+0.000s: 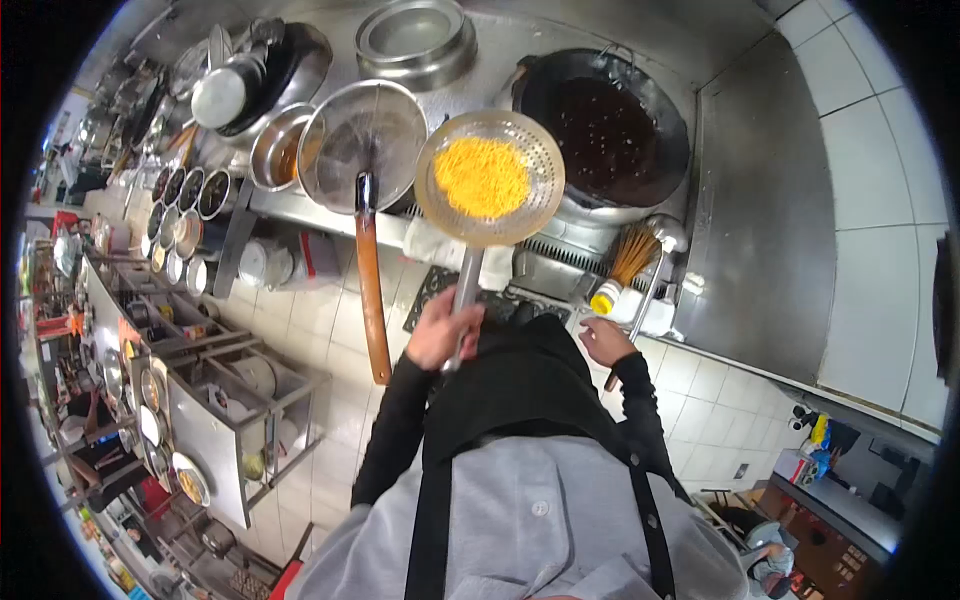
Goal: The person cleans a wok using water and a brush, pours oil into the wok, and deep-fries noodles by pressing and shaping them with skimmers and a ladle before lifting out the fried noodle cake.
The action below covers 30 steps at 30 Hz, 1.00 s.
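Our left hand [445,330] wraps round the handle of the holed scoop [543,195], left of the dark pan [673,118], and we should hold it flat so no yellow bits [482,178] spill, but we cannot tell if our right hand [606,342] grips the ladle [669,233].

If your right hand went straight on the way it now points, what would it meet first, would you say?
Probably the bamboo brush at the stove's edge, just ahead of the right hand, though height and depth are unclear from this view.
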{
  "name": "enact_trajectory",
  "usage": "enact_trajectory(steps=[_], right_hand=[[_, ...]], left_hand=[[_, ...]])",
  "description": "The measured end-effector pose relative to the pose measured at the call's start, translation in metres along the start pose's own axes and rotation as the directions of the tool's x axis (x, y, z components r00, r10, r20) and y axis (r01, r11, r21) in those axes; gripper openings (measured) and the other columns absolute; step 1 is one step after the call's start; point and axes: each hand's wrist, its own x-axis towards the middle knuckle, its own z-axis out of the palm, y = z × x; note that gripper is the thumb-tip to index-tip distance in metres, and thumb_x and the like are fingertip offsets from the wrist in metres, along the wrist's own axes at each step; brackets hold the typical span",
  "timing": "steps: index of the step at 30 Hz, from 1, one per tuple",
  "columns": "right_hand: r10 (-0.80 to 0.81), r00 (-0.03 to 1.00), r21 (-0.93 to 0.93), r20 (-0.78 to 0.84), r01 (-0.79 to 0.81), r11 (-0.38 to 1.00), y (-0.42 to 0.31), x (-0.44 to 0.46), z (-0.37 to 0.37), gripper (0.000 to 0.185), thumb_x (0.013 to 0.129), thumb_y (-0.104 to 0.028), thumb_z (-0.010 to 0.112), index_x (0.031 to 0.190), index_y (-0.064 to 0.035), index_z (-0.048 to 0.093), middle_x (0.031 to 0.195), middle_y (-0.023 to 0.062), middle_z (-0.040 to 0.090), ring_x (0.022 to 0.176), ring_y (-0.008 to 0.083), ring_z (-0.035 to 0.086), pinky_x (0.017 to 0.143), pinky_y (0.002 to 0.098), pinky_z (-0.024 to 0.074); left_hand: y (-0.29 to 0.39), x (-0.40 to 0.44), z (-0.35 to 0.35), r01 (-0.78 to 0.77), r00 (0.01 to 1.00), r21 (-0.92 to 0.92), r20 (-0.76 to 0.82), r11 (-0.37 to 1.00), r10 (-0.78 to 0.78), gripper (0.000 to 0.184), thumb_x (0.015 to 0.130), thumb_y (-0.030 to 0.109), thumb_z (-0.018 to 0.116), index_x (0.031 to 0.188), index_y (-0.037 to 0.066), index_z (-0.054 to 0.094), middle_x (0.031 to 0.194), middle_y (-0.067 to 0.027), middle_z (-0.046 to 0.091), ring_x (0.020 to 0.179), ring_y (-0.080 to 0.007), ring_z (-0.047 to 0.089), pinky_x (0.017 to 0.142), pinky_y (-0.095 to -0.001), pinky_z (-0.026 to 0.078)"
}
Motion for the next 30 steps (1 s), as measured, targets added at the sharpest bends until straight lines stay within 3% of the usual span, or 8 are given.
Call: enact_trajectory(steps=[2, 3, 13, 15, 18, 21, 27, 30], right_hand=[[0.105, 0.994, 0.082, 0.011, -0.106, 0.991, -0.015, -0.010, -0.017, 0.026, 0.089, -0.019, 0.055, 0.105, -0.0037, 0.068, 0.095, 0.0240, 0.069, 0.094, 0.0409, 0.066, 0.086, 0.0466, 0.0521], [0.119, 0.993, 0.072, 0.026, -0.121, 0.990, 0.002, -0.004, -0.006, 0.024, 0.088, -0.019, 0.056, 0.099, -0.0038, 0.070, 0.093, 0.0234, 0.069, 0.094, 0.0406, 0.066, 0.087, 0.0468, 0.0521], [0.039, 0.992, -0.054, -0.121, -0.046, 0.997, 0.036, -0.042, -0.031, 0.026, 0.086, -0.022, 0.056, 0.078, 0.0004, 0.066, 0.070, 0.0186, 0.067, 0.072, 0.0342, 0.070, 0.070, 0.0469, 0.0539], [0.035, 0.999, -0.012, -0.016, -0.035, 0.999, 0.044, -0.033, -0.025, 0.026, 0.087, -0.022, 0.057, 0.078, 0.0005, 0.066, 0.068, 0.0182, 0.067, 0.067, 0.0351, 0.069, 0.067, 0.0445, 0.0544], [-0.011, 0.998, -0.052, -0.068, 0.008, 0.999, 0.019, -0.021, -0.037, 0.025, 0.090, -0.019, 0.056, 0.081, 0.0022, 0.066, 0.064, 0.0165, 0.065, 0.061, 0.0283, 0.067, 0.062, 0.0411, 0.0534], [0.229, 0.970, 0.451, -0.085, -0.167, 0.877, -0.030, -0.046, -0.074, 0.023, 0.090, -0.016, 0.059, 0.084, 0.0061, 0.065, 0.062, 0.0146, 0.064, 0.054, 0.0236, 0.065, 0.058, 0.0375, 0.0527], [-0.007, 0.981, 0.121, -0.194, 0.031, 0.992, -0.004, -0.033, -0.053, 0.017, 0.087, -0.013, 0.059, 0.084, 0.0015, 0.067, 0.068, 0.0140, 0.068, 0.063, 0.0247, 0.070, 0.063, 0.0364, 0.0544], [-0.022, 0.987, 0.140, -0.157, 0.045, 0.989, -0.013, -0.029, -0.050, 0.019, 0.088, -0.015, 0.059, 0.084, 0.0015, 0.068, 0.068, 0.0144, 0.068, 0.063, 0.0249, 0.069, 0.064, 0.0375, 0.0544]], left_hand=[[0.006, 0.000, 0.005, -0.067, 0.998, 0.017, -0.013, 0.998, 0.067, 0.013, 0.092, 0.014, 0.060, 0.087, 0.004, 0.054, 0.060, -0.0047, 0.053, 0.044, -0.0149, 0.052, 0.041, -0.0298, 0.041], [0.002, 0.016, -0.003, -0.088, 0.996, 0.107, -0.003, 0.990, 0.089, 0.036, 0.091, 0.010, 0.061, 0.124, -0.001, 0.051, 0.066, -0.0034, 0.053, 0.047, -0.0122, 0.049, 0.041, -0.0275, 0.039], [0.022, -0.035, 0.037, -0.119, 0.980, -0.052, -0.165, 0.991, 0.109, 0.013, 0.092, 0.011, 0.058, 0.087, -0.001, 0.060, 0.057, -0.0043, 0.052, 0.047, -0.0154, 0.054, 0.043, -0.0286, 0.042], [0.022, 0.010, 0.005, -0.131, 0.980, 0.387, -0.087, 0.913, 0.178, 0.014, 0.092, 0.011, 0.057, 0.088, -0.002, 0.057, 0.059, -0.0045, 0.054, 0.044, -0.0163, 0.053, 0.043, -0.0292, 0.042], [0.028, 0.005, 0.015, -0.174, 0.969, 0.285, -0.121, 0.943, 0.215, 0.014, 0.093, 0.013, 0.058, 0.087, 0.000, 0.057, 0.055, -0.0044, 0.055, 0.044, -0.0154, 0.053, 0.043, -0.0306, 0.042], [0.028, -0.032, 0.035, -0.092, 0.985, -0.074, -0.156, 0.993, 0.080, 0.019, 0.092, 0.006, 0.059, 0.108, -0.002, 0.052, 0.067, -0.0032, 0.048, 0.050, -0.0112, 0.045, 0.042, -0.0269, 0.036], [0.062, 0.005, 0.014, -0.044, 0.999, -0.385, -0.032, 0.922, 0.034, 0.019, 0.088, -0.002, 0.057, 0.106, -0.006, 0.052, 0.076, -0.0071, 0.050, 0.057, -0.0110, 0.045, 0.047, -0.0238, 0.036], [0.100, 0.046, -0.026, -0.583, 0.795, 0.516, 0.201, 0.627, 0.573, 0.004, 0.073, -0.006, 0.059, 0.076, -0.003, 0.060, 0.072, -0.0033, 0.058, 0.062, -0.0124, 0.058, 0.056, -0.0233, 0.046]])
